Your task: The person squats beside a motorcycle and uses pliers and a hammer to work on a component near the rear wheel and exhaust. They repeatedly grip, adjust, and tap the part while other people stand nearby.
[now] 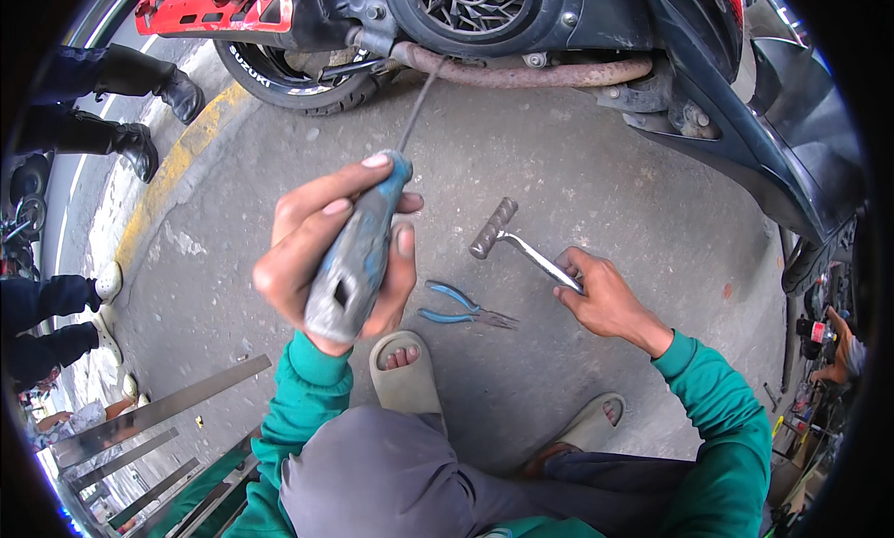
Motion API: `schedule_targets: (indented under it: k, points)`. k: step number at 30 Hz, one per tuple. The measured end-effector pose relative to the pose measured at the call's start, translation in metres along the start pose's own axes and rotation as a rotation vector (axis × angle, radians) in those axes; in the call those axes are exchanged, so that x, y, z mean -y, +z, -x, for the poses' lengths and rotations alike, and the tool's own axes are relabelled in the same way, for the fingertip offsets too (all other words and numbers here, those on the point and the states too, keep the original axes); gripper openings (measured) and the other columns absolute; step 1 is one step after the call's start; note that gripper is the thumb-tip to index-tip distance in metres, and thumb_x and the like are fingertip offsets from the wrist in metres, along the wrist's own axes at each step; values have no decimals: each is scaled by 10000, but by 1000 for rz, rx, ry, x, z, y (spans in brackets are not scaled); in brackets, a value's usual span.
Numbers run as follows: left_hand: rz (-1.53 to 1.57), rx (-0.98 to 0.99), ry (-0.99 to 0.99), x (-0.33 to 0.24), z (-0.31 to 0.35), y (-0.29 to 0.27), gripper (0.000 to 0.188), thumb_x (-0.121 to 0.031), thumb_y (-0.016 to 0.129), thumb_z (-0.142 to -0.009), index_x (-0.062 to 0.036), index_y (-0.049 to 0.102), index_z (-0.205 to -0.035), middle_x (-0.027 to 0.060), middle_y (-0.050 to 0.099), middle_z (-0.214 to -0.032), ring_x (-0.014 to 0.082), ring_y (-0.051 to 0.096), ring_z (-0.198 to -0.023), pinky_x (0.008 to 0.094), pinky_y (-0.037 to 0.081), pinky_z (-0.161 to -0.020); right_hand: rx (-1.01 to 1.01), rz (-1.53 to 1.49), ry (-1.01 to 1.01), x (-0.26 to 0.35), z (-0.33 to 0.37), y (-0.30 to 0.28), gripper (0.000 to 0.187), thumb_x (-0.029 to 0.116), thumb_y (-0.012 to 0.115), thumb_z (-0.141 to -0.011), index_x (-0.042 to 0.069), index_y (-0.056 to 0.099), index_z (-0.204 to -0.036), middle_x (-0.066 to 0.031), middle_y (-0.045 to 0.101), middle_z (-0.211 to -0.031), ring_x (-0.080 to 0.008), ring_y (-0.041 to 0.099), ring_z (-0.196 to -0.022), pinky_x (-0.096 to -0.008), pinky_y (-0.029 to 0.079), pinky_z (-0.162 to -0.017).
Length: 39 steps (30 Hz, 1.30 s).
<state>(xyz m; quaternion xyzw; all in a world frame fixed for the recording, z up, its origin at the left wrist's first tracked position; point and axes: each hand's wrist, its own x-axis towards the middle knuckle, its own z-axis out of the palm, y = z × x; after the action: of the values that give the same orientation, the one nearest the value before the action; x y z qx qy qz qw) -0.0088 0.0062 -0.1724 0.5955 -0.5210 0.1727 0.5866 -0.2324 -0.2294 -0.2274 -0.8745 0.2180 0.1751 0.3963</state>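
My left hand (303, 235) is wrapped round the worn blue and grey handle of a screwdriver (358, 245). Its thin shaft points up and away, and the tip appears to meet or overlap the rusty exhaust pipe (549, 74) under the motorcycle (605, 21); contact cannot be made out. In my right hand (605, 300) is the shiny handle of a small hammer (494, 229), whose head looks like a short piece of ribbed bar. That head hangs in the air, apart from the screwdriver. Between my hands, long-nose pliers (466, 307) with blue grips lie slightly spread on the ground.
A wheel (307, 86) and a red slotted cover (219, 9) are at the far left. Two people's legs (140, 77) stand along the yellow-painted edge (177, 161). Metal bars (168, 408) sit at lower left; assorted tools and parts (805, 426) crowd the right rim.
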Motion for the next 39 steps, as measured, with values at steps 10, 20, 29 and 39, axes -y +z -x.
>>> schedule_targets:
  k: [10, 20, 29, 39]
  points:
    - [-7, 71, -91, 25, -25, 3, 471, 82, 738, -866, -5, 422, -1204, 272, 692, -1200, 286, 710, -1037, 381, 576, -889, -29, -68, -96, 36, 20, -19, 258, 200, 700, -998, -14, 556, -1001, -173, 613, -719, -286, 586, -614, -450, 424, -597]
    - [-21, 218, -176, 18, -51, 2, 410, 40, 750, -885, 7, 509, -1215, 212, 720, -1222, 241, 699, -1098, 364, 529, -981, -152, -282, -409, 72, 33, -41, 267, 238, 688, -1025, 14, 547, -986, -143, 568, -662, -257, 541, -544, -415, 399, -536]
    - [-115, 285, -174, 16, -60, 12, 373, 48, 728, -907, -4, 527, -1217, 207, 713, -1252, 250, 690, -1138, 378, 522, -1013, -234, -390, -541, 72, 26, -23, 250, 236, 697, -1020, 15, 580, -1015, -81, 583, -683, -166, 548, -565, -337, 418, -537]
    - [16, 203, -458, 7, -62, 14, 366, -5, 739, -925, -6, 550, -1238, 167, 720, -1258, 208, 719, -1055, 346, 581, -943, -379, -280, -774, 89, 30, -29, 277, 223, 737, -968, 24, 554, -1026, -141, 639, -815, -348, 646, -605, -441, 501, -521]
